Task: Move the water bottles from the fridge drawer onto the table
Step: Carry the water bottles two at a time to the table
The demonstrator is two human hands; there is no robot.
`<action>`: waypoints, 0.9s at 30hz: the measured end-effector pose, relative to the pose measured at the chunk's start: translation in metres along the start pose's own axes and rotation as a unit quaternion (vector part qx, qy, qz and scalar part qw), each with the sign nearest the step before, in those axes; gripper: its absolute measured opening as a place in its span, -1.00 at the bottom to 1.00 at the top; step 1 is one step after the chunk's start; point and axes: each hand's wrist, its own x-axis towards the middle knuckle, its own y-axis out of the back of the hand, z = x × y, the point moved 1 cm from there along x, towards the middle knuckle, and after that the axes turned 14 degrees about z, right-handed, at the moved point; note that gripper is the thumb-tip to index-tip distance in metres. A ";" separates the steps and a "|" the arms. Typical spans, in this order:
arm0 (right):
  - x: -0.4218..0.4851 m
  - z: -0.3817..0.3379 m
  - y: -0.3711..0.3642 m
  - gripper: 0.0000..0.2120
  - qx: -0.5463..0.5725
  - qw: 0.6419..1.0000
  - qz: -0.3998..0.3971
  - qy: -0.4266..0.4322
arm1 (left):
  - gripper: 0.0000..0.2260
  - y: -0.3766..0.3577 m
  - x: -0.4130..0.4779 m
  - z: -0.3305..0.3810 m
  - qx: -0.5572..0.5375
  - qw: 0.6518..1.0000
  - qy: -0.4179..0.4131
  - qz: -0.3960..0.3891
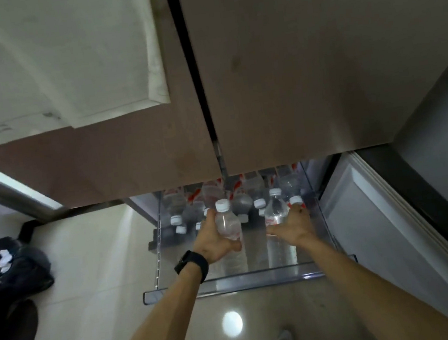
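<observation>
A clear fridge drawer [247, 281] is pulled out below the closed fridge doors. Several clear water bottles [176, 204] with white caps and red labels lie piled at its back. My left hand [213, 243] grips one bottle [227, 223] around its body, cap pointing up and away. My right hand [294, 227] grips a second bottle [275, 210] the same way. Both bottles are raised above the drawer's bare front floor. A black watch sits on my left wrist.
Two brown fridge doors [290, 77] hang over the drawer's back. An open freezer door [379, 224] stands to the right. A dark bag [12, 269] lies on the pale tiled floor at left. No table is in view.
</observation>
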 end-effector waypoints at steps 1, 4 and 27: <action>-0.001 -0.002 0.005 -0.27 0.021 1.000 -0.001 -0.007 | -0.20 0.004 -0.005 0.001 0.024 0.999 -0.026 -0.003; -0.005 -0.003 0.017 -0.17 0.061 0.998 -0.020 0.006 | -0.22 0.011 -0.017 -0.001 0.060 0.995 -0.071 0.037; -0.058 0.015 0.011 -0.46 0.093 0.977 -0.037 0.186 | -0.44 0.004 -0.039 0.004 0.107 0.982 -0.148 0.049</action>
